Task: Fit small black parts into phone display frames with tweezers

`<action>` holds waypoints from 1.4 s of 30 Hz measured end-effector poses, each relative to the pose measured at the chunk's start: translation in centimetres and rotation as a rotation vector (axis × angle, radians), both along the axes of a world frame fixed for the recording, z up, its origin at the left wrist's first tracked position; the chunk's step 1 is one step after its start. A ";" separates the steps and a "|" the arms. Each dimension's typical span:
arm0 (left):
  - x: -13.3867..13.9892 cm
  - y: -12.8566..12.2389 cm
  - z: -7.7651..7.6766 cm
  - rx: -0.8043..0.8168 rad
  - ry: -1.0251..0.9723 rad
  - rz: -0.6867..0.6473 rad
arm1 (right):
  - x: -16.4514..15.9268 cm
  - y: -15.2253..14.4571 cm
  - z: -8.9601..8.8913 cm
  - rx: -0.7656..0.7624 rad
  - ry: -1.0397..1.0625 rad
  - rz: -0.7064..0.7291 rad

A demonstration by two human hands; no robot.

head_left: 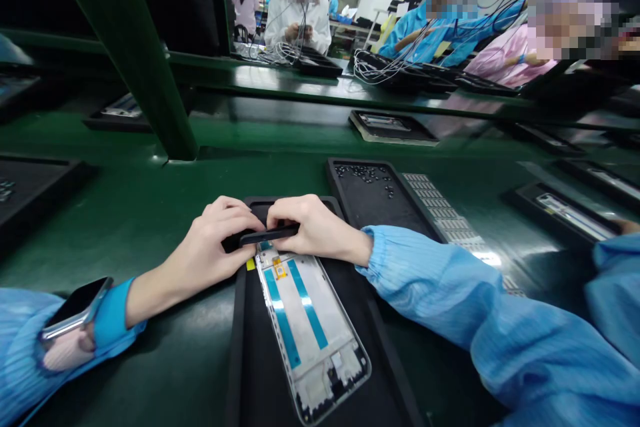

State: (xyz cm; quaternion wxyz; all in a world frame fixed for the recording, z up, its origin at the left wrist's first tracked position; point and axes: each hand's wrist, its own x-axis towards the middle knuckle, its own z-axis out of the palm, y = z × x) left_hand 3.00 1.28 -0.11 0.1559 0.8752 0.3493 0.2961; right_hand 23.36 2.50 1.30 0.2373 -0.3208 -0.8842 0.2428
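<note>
A silver phone frame [310, 320] with two blue strips and a small orange flex cable [279, 269] lies slanted in a black tray [250, 347]. My left hand [215, 237] is closed at its upper left corner, the thumb by the edge and the fingers curling behind. Bent fingers of my right hand [320, 230] grip a slim black bar-shaped piece [267, 235] over the frame's top end. That piece hides the fingertips and the top edge; its exact kind does not show. A yellow tab [251, 265] sticks out beside my left thumb.
Behind my right forearm stands a tray of small black parts [365, 177], beside sheets of small labels [440, 207]. Other trays [393, 127] with phone frames lie farther off. A green post [150, 67] rises at left. Several people work across the bench among cables [380, 67].
</note>
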 end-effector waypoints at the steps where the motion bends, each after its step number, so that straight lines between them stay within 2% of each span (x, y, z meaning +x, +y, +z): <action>1: 0.0 0.0 0.0 0.017 0.001 -0.012 | 0.0 0.0 -0.1 0.006 -0.001 0.009; 10: -0.2 -0.1 -0.1 0.156 0.089 -0.110 | 0.1 -0.1 -0.3 0.058 -0.032 0.047; 16: -0.1 0.0 0.3 0.173 0.133 -0.159 | 0.1 -0.5 0.1 0.211 -0.206 0.090; 18: 0.0 0.0 0.5 0.174 0.144 -0.154 | 0.1 -0.5 0.2 0.185 -0.219 0.093; 22: 0.1 0.1 0.5 0.177 0.186 -0.137 | 0.2 0.2 0.4 0.042 -0.101 0.066; 28: 0.0 0.1 0.2 0.222 0.150 -0.159 | 0.6 1.0 0.2 -0.085 -0.029 0.005; 36: 0.6 -0.1 0.2 0.194 0.039 -0.109 | 0.5 0.8 0.0 -0.020 0.013 0.032; 42: 0.5 -0.2 0.7 0.258 0.148 -0.157 | 0.2 0.5 0.2 0.004 -0.005 0.085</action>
